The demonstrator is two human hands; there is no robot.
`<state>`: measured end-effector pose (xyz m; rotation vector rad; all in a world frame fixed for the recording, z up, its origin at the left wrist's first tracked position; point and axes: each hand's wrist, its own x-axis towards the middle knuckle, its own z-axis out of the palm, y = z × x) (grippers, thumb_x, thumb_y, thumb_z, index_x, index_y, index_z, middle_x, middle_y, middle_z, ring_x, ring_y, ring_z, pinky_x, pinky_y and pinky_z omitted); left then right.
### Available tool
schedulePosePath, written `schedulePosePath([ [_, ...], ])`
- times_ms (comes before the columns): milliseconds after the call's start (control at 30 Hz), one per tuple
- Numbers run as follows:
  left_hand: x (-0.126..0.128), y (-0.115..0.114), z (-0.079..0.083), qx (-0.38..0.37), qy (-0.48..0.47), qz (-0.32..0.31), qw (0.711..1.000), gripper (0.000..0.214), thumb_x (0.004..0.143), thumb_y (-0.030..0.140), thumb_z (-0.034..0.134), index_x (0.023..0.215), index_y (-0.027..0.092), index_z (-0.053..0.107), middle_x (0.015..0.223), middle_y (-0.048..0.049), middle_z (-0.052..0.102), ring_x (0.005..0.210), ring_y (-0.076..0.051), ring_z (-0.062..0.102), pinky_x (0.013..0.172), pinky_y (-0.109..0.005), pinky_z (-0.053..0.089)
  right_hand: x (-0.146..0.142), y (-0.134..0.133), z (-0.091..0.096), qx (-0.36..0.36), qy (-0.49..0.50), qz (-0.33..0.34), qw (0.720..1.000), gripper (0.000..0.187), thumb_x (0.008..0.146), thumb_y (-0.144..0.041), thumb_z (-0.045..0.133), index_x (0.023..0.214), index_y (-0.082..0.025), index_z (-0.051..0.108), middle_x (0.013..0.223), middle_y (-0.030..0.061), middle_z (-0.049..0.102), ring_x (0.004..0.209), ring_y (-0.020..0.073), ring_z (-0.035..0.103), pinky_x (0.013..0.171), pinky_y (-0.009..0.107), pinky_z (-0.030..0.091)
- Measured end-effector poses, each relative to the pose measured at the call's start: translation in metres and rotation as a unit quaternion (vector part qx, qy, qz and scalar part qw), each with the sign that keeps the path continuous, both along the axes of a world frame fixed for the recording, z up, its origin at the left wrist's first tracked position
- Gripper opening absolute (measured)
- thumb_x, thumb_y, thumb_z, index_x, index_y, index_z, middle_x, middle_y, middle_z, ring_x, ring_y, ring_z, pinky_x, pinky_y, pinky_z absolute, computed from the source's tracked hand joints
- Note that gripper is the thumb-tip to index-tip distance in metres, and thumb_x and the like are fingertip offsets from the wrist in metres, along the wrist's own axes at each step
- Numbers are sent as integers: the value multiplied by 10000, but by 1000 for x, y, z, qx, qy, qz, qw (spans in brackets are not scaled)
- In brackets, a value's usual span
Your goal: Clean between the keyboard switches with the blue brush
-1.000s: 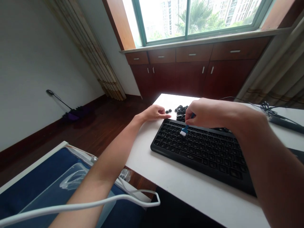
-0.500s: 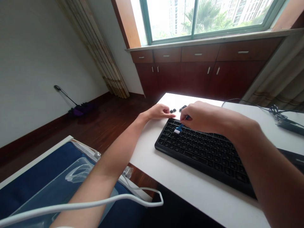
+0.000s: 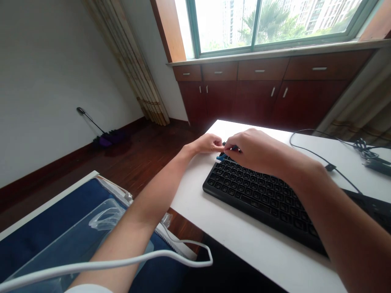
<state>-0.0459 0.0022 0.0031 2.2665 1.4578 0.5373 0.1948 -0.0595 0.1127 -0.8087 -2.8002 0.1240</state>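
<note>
A black keyboard (image 3: 256,205) with its keycaps off lies on the white table (image 3: 195,211), rows of bare key sockets showing. My right hand (image 3: 247,148) pinches a small blue brush (image 3: 222,157) with white bristles, its head at the far left corner of the keyboard. The handle is mostly hidden by the fingers. At that same corner my left hand (image 3: 209,143) is closed, fingers curled and one digit stretched along the keyboard's edge, touching it. Small black pieces behind the hands are mostly covered.
A black cable (image 3: 317,156) runs over the table to a dark device (image 3: 377,166) at right. In front of me a white cable (image 3: 122,262) crosses above a blue zippered case (image 3: 70,215) with clear plastic. A purple-headed broom (image 3: 105,139) lies by the wall.
The brush has moved left and away from me, from among the sockets to the keyboard's far left corner. My left hand stays by that corner. The view has shifted slightly.
</note>
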Motion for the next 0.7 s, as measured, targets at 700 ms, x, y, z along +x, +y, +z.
schedulePosePath([
  [700, -2, 3, -1, 0, 16, 9, 1000, 247, 689, 349, 642, 627, 142, 523, 635, 32, 466, 606, -77, 366, 562, -247, 261, -9, 2, -16, 6, 37, 42, 998, 204, 883, -221, 565, 869, -210, 768, 885, 48, 710, 761, 162, 603, 652, 300, 389],
])
